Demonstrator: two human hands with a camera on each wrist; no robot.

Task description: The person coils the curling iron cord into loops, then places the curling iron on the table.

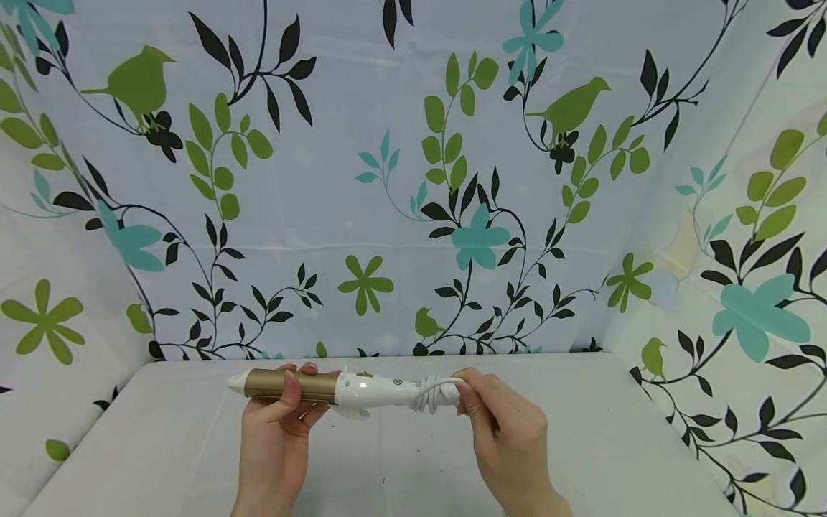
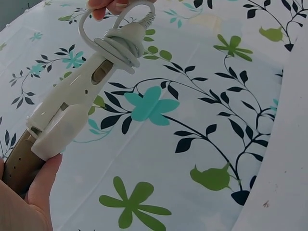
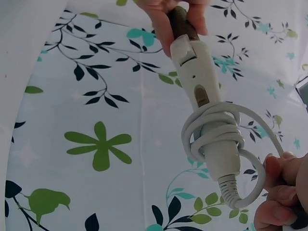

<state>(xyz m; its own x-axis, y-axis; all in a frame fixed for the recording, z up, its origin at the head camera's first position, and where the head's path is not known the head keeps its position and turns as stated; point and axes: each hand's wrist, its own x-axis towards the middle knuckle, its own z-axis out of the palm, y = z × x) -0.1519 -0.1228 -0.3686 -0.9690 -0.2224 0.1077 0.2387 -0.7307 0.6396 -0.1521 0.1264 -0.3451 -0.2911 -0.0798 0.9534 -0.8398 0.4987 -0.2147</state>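
My left hand (image 1: 278,424) grips the gold barrel of a curling iron (image 1: 375,390), held level above the white table in the head view. The white handle points to the right, with its white cord (image 1: 431,394) wound in several loops round the end. My right hand (image 1: 510,431) pinches the cord beside that end. In the right wrist view a length of cord runs from the loops to the right fingers (image 3: 281,171), and a small dark piece shows under them, too hidden to tell. The left wrist view shows the left thumb (image 2: 45,180) against the barrel.
A white table (image 1: 194,445) lies below the hands. Behind it and at both sides hangs a pale cloth (image 1: 310,179) printed with leaves, birds and flowers. A dark-edged object (image 3: 302,89) shows at the right edge of the right wrist view.
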